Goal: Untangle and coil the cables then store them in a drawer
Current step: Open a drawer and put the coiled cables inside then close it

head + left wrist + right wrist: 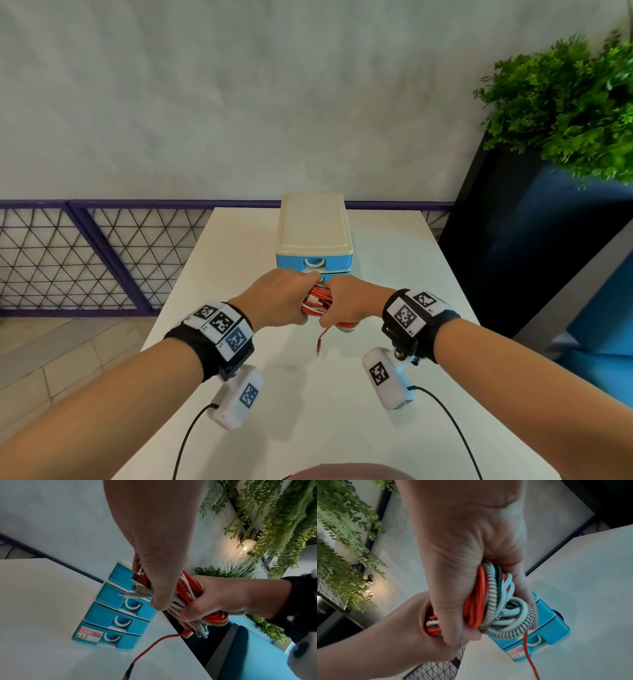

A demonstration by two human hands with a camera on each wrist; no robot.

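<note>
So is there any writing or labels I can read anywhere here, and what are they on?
"Licol": on the red part of the sticker on the bottom drawer of the blue drawer unit.
Smaller print lower on that sticker: too blurred to read.
Square black-and-white code markers on the wrist bands: patterns, not words.
Nothing readable on the cables.

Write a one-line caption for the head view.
Both hands, left hand and right hand, grip a cable bundle before the blue drawer unit.
</note>
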